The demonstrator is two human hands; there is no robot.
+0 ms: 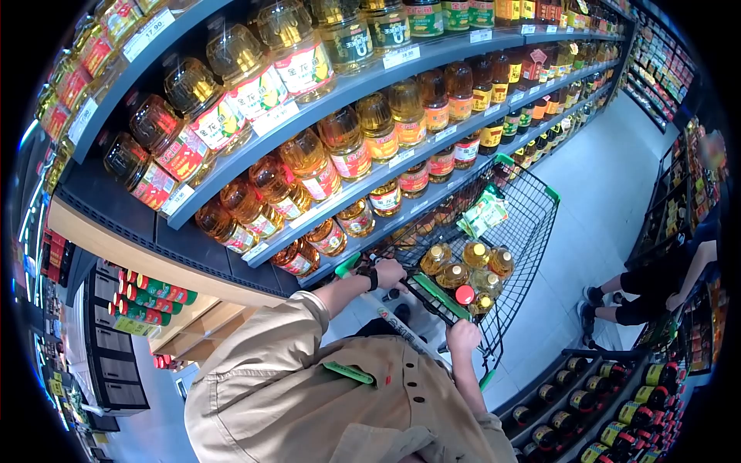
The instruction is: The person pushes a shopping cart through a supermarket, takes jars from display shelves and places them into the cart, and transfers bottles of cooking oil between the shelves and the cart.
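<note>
Shopping cart of black wire mesh with green corners (552, 195) stands before us in a supermarket aisle. Our left hand (388, 273), a black band (371, 276) at its wrist, and our right hand (463, 336) are spaced apart, each curled around the cart's green-and-black handle (438, 293). Inside, near us, we see clear bottles of golden oil with mostly yellow caps (451, 275), one red cap (465, 295) among them; beyond lie green-and-white packets (484, 214). Dark grey shelves (347, 82) of bottled oil curve along our left; on our right stands a person in dark shorts (656, 270).
</note>
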